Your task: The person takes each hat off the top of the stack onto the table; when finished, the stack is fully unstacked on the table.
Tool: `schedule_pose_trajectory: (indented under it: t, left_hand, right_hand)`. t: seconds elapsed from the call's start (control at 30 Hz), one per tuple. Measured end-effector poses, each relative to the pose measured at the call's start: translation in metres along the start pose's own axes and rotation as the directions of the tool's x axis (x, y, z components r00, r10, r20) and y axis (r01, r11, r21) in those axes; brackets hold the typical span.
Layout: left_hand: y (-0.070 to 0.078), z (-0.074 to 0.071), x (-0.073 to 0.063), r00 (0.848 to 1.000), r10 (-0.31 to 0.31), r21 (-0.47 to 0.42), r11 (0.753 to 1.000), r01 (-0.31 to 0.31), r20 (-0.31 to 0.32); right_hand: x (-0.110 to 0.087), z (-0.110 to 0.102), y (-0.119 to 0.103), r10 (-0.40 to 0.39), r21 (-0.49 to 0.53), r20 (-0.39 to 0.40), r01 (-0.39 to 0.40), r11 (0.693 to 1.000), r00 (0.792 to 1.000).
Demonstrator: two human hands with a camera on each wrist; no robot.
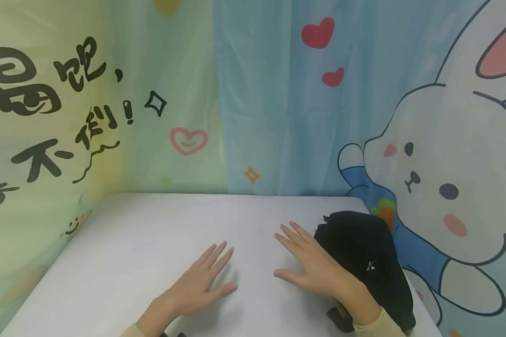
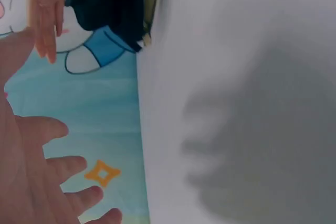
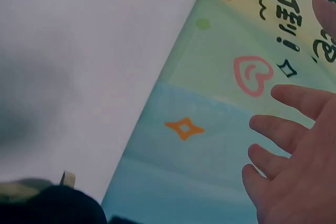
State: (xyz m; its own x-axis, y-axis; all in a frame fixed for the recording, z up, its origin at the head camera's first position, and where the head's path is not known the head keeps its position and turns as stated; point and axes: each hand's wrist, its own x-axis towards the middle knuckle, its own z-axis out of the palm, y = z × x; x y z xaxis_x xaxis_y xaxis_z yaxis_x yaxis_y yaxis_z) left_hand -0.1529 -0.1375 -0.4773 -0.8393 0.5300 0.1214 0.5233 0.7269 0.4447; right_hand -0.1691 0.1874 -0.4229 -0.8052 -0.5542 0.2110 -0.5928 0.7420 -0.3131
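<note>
My left hand hovers over the white table with its fingers straight and spread, holding nothing. To its right, my right hand is also spread above the table, with nothing in its grasp. A black cloth bag or bundle with a small white logo lies at the table's right side. In the head view the right hand and forearm overlap part of it; the right wrist view shows the hand apart from the dark bundle. What the bundle contains is hidden.
A printed curtain with hearts, lettering and a large cartoon rabbit hangs behind and beside the table. The table's far edge meets the curtain. A black strap-like piece lies near the bundle's front.
</note>
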Motion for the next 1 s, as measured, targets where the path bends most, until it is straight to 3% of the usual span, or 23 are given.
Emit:
schedule_pose_trajectory:
  t: [0.3, 0.4, 0.5, 0.6, 0.73, 0.87, 1.0]
  left_hand:
    - [0.021, 0.010, 0.025, 0.998, 0.042, -0.217, 0.976, -0.031, 0.042]
    - [0.034, 0.017, 0.034, 0.997, 0.058, -0.317, 0.947, -0.041, 0.047]
    - [0.048, 0.028, 0.043, 0.995, 0.083, -0.442, 0.896, -0.051, 0.053]
    - [0.061, 0.039, 0.050, 0.995, 0.076, -0.570, 0.822, -0.022, 0.071]
    - [0.074, 0.047, 0.060, 0.996, 0.018, -0.708, 0.704, 0.052, 0.091]
    - [0.083, 0.054, 0.071, 0.992, -0.028, -0.834, 0.539, 0.118, 0.122]
    - [0.093, 0.064, 0.083, 0.981, -0.074, -0.912, 0.362, 0.192, 0.177]
  right_hand:
    - [-0.009, -0.039, 0.032, 0.067, 0.025, -0.093, -0.065, 0.998, 0.993]
    - [-0.016, -0.054, 0.049, 0.094, 0.020, -0.182, -0.092, 0.996, 0.979]
    - [-0.028, -0.066, 0.069, 0.123, 0.007, -0.292, -0.127, 0.992, 0.948]
    - [-0.040, -0.077, 0.092, 0.184, 0.025, -0.369, -0.189, 0.982, 0.911]
    - [-0.054, -0.086, 0.121, 0.350, 0.104, -0.363, -0.335, 0.936, 0.864]
    - [-0.068, -0.089, 0.145, 0.532, 0.180, -0.246, -0.501, 0.847, 0.810]
    - [-0.082, -0.088, 0.163, 0.627, 0.241, -0.115, -0.591, 0.770, 0.771]
